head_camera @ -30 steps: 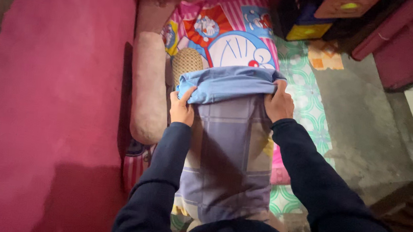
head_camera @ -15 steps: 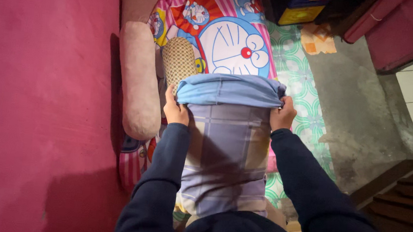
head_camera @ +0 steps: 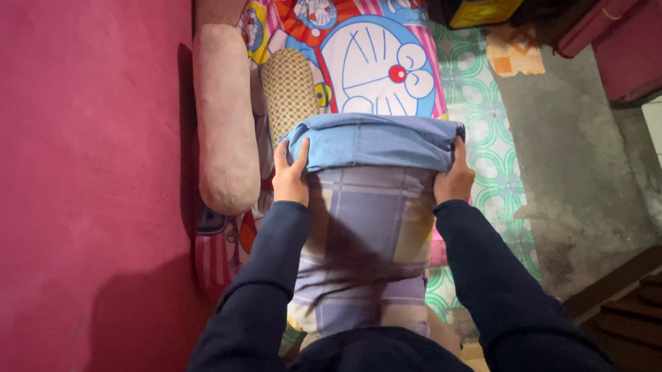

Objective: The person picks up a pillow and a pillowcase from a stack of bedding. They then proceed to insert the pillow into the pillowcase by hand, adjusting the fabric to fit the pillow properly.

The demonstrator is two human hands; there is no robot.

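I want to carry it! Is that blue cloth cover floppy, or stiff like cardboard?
Probably floppy: the blue cloth cover bunches into soft folds where the left hand and right hand grip it. Likely light too. The checked purple pillow inside looks squashy, so it may sag.

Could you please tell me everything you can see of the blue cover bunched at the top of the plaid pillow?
The blue cover looks like soft plain cloth, gathered into a thick rolled band across the far end of the plaid pillow. It lies crosswise, creased, with a folded lip along its near edge. The left hand grips its left corner, thumb on top; the right hand pinches its right end. Beyond it lies a cartoon-print mattress. Its inside is hidden.
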